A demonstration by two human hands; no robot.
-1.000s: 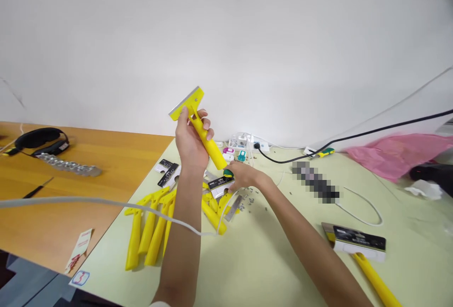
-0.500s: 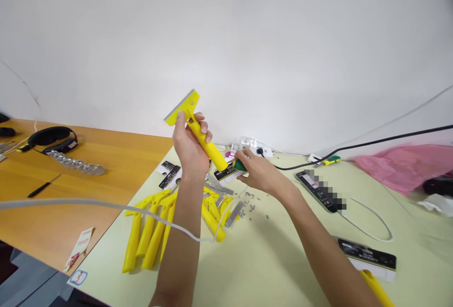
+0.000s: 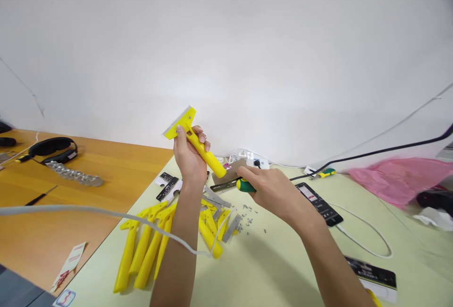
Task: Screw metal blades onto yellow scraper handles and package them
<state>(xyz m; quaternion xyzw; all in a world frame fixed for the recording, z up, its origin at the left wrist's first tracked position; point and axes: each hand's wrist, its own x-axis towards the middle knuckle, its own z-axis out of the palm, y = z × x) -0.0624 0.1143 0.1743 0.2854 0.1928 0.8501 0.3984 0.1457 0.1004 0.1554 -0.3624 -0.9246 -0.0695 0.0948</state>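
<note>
Pale wall (image 3: pixel 226 52) rises behind a light green table (image 3: pixel 269 274), which meets an orange wooden desk (image 3: pixel 152 158) on the left. Above the table's far part, the left hand (image 3: pixel 191 165) wraps its fingers round a yellow scraper (image 3: pixel 208 158), thumb laid near the head, the blade edge facing up and to the left and the handle slanting down to the right. Just beyond the handle's end, the right hand (image 3: pixel 274 191) curls around a green-and-yellow tool handle (image 3: pixel 246 185), its fingers closed on it. A greyish flat piece (image 3: pixel 230 171) shows right by those fingers; whether they touch it is hard to tell from this angle.

Below the hands lie a metal strip (image 3: pixel 231 228), other yellow parts and scattered screws (image 3: pixel 249 222). Several yellow scraper handles (image 3: pixel 124 260) lie side by side left of the left forearm, with black-and-white cards (image 3: pixel 168 188) farther back. A phone (image 3: pixel 320 204) rests right of the right hand, a white cable at its lower end, and a crumpled pink bag (image 3: pixel 399 179) lies farther right. On the wooden desk sits a black headset (image 3: pixel 53 146).
</note>
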